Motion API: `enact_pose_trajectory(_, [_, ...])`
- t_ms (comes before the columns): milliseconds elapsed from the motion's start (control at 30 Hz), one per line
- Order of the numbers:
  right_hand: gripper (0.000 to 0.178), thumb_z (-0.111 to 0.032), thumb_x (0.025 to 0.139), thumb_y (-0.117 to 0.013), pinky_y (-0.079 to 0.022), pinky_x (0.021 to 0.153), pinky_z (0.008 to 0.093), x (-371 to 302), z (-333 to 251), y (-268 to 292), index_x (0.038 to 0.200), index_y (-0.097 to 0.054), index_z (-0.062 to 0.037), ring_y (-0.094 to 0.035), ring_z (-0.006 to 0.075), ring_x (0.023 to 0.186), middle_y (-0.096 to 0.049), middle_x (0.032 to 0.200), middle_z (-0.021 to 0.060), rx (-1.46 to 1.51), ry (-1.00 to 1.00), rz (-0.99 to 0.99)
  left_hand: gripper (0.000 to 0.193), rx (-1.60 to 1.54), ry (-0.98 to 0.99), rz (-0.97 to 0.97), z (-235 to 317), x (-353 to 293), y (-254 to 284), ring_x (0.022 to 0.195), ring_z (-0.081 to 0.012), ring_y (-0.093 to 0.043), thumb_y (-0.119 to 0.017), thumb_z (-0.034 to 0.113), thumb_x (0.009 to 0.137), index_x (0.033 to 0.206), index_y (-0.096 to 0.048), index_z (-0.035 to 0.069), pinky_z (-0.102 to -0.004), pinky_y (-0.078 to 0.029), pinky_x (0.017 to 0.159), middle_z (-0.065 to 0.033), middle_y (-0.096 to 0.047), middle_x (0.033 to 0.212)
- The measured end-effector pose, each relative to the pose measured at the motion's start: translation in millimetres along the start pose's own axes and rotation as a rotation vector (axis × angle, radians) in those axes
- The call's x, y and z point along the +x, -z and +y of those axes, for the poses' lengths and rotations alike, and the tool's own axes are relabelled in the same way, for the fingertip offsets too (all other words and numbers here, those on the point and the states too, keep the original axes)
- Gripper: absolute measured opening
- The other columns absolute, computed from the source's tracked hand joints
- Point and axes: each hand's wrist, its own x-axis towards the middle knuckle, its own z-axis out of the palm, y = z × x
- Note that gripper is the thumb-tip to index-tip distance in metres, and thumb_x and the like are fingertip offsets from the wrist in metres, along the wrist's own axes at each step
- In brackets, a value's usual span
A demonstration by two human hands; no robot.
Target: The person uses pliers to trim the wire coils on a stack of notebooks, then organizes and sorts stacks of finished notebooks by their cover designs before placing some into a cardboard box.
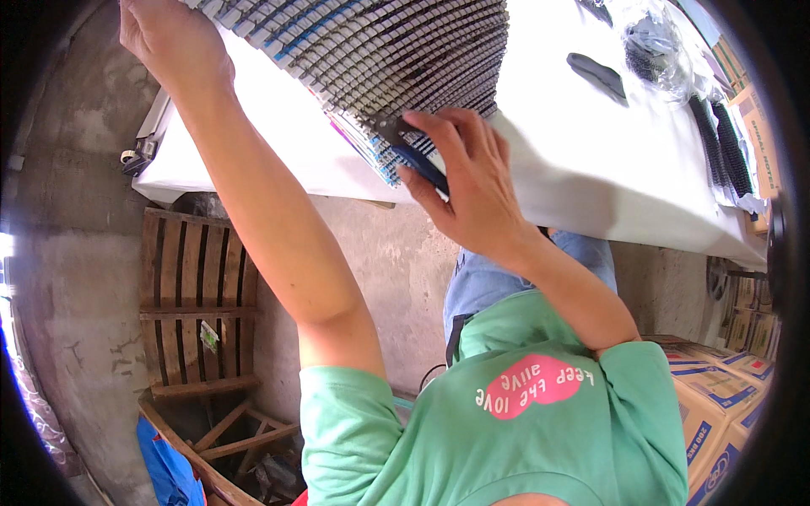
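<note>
A broad stack of spiral notebooks (380, 59) lies on the white-covered table, with rows of dark coils along the side facing me. My right hand (472, 169) grips a pair of pliers (419, 165) with dark blue handles. Their dark jaws are at the near lower corner of the stack, against the coil ends. At the upper left, my left hand (179, 46) is beside the far left end of the stack. Its fingers are partly cut off by the picture's edge, so whether it holds anything is hidden.
On the table's right are a dark curved strip (596, 78), a clear plastic bag (654, 51) and black coils (724, 143). Cardboard boxes (717, 405) stand at lower right. A wooden pallet (198, 295) leans by the wall at left, near a blue bag (167, 460).
</note>
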Motion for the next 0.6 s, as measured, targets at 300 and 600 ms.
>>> enact_pose_trajectory(300, [0.046,-0.025,0.078,-0.063,-0.031,0.087,0.0475,6,1,2,0.120,-0.047,-0.0161,-0.047,0.0272,0.101,-0.046,0.104,0.0127,-0.103,0.014,-0.071,0.039,-0.012,-0.010,-0.024,-2,2,0,0.085,-0.0209,-0.066,-0.032,0.031,0.094,0.105,-0.055,0.001,-0.0340,-0.057,0.073,-0.0122,-0.062,0.097])
enact_pose_trajectory(600, [0.033,-0.030,0.085,-0.058,-0.048,0.060,0.0364,21,-1,16,0.110,-0.050,-0.0102,-0.059,0.0236,0.075,-0.055,0.088,0.0113,0.940,-0.656,-0.483,0.039,0.018,0.004,-0.006,1,1,-2,0.085,-0.0212,-0.066,-0.033,0.031,0.093,0.105,-0.055,0.000,-0.0344,-0.057,0.074,-0.0131,-0.061,0.098])
